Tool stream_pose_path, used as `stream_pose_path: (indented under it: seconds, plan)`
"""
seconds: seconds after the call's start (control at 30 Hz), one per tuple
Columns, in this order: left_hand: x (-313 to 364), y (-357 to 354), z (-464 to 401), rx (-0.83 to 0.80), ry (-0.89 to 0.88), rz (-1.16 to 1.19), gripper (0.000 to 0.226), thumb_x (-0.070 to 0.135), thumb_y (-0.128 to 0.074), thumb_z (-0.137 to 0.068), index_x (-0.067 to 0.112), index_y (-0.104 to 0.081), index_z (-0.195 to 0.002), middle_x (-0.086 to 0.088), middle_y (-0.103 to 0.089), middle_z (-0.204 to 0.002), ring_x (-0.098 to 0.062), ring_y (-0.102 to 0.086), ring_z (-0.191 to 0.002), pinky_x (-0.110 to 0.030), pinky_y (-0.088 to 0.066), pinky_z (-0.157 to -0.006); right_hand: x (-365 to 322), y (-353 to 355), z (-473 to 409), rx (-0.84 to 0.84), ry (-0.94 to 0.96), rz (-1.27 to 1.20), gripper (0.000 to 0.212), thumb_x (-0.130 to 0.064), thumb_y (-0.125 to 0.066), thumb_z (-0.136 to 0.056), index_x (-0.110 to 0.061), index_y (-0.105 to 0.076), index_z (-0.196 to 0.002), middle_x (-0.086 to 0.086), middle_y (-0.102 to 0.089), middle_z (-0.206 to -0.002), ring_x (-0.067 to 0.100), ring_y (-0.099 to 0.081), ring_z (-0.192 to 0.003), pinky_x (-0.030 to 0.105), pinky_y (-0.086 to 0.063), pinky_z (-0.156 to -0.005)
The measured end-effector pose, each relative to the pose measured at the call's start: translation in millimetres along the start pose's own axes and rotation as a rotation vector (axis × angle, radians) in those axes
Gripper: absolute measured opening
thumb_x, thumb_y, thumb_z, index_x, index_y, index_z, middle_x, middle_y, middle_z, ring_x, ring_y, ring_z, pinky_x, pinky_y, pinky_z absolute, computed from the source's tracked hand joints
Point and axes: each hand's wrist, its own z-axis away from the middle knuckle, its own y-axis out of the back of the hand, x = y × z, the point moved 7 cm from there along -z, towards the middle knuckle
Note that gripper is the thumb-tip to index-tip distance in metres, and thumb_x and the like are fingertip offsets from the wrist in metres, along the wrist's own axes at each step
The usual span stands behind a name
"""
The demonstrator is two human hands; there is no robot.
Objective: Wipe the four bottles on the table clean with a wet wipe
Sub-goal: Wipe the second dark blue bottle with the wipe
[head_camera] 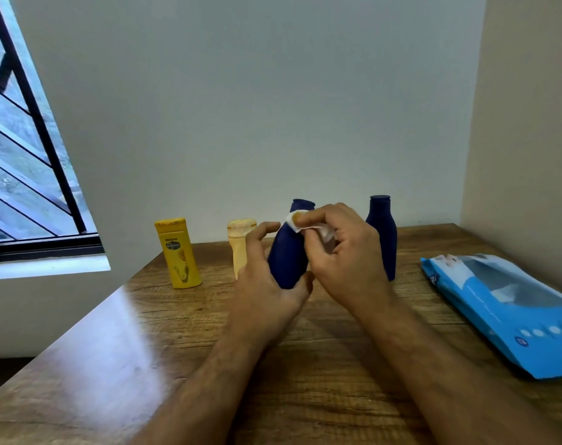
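Step in hand: wiping the third bottle from the left, a dark blue one; by my reading this is the middle of the job, though nothing here shows which of the others are already clean
Blue bottle being wiped (287,261): lifted off the table and tilted, its cap leaning away to the right, between the pale bottle and the second blue bottle
Left hand (267,277): fingers and thumb curled round the lower body of the bottle, holding it steady from below
Right hand (340,252): fingers bunched together, pinching the wet wipe and pressing it against the shoulder of the bottle just under the cap
Wet wipe (308,227): crumpled, mostly hidden inside the right hand, with a yellowish stain on the bit that shows
Yellow bottle (178,253): standing upright at the far left of the row
Pale bottle (239,248): upright, partly behind the left hand
Second blue bottle (382,236): upright at the right end, just behind the right hand
Pack of wipes (501,309): lying flat on the table (164,319), well apart to the right
Next move calls for: turning the bottle in the left hand so the wipe reaches the hidden side and base, then standing it back in its gap; the stained wipe may need refolding or a fresh one
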Motion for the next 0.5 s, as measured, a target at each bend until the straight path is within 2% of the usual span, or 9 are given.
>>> stream_pose_path:
  seconds: [0.1, 0.2, 0.3, 0.43, 0.5]
  plan:
    - [-5, -2, 0, -0.110, 0.157, 0.396, 0.080, 0.006, -0.086, -0.074, 0.037, -0.039, -0.132, -0.004, -0.061, -0.118, -0.025, -0.073, -0.084, -0.039, -0.063, -0.066, -2, -2, 1, -0.034, 0.017, 0.019, 0.021, -0.002, -0.065, -0.086, -0.017, -0.072, -0.099, -0.007, -0.066, -0.101, 0.004, -0.063, -0.094, 0.013, -0.052, -0.079]
    - [-12, -13, 0, -0.228, 0.268, 0.616, 0.087, 0.011, -0.091, -0.061, 0.037, -0.045, -0.130, -0.007, -0.057, -0.129, -0.028, -0.071, -0.086, -0.038, -0.059, -0.066, 13, 6, -3, 0.065, -0.142, -0.101, 0.020, 0.000, -0.064, -0.087, -0.017, -0.071, -0.094, -0.012, -0.065, -0.083, 0.002, -0.065, -0.077, 0.021, -0.058, -0.072]
    - [-15, -18, -2, -0.246, 0.277, 0.708, 0.086, 0.019, -0.089, -0.053, 0.031, -0.051, -0.128, -0.011, -0.056, -0.128, -0.022, -0.068, -0.080, -0.035, -0.057, -0.062, 17, 7, -4, 0.085, -0.197, -0.126, 0.017, -0.003, -0.064, -0.090, -0.018, -0.072, -0.095, -0.013, -0.062, -0.076, 0.010, -0.064, -0.072, 0.033, -0.061, -0.069]
    - [-20, -10, -10, -0.173, 0.220, 0.702, 0.075, 0.028, -0.075, -0.052, 0.017, -0.061, -0.124, -0.009, -0.060, -0.108, -0.021, -0.060, -0.075, -0.036, -0.052, -0.061, 1, 3, -4, 0.041, -0.063, -0.108, 0.022, -0.003, -0.064, -0.089, -0.019, -0.075, -0.099, -0.017, -0.061, -0.083, 0.008, -0.063, -0.076, 0.025, -0.056, -0.069]
    - [-22, -9, -10, -0.176, 0.234, 0.741, 0.071, 0.028, -0.065, -0.055, 0.011, -0.062, -0.124, -0.012, -0.061, -0.096, -0.023, -0.059, -0.073, -0.035, -0.052, -0.060, 4, 1, -5, 0.027, -0.082, -0.123, 0.022, -0.004, -0.064, -0.090, -0.021, -0.075, -0.098, -0.017, -0.062, -0.081, 0.007, -0.064, -0.076, 0.022, -0.053, -0.069]
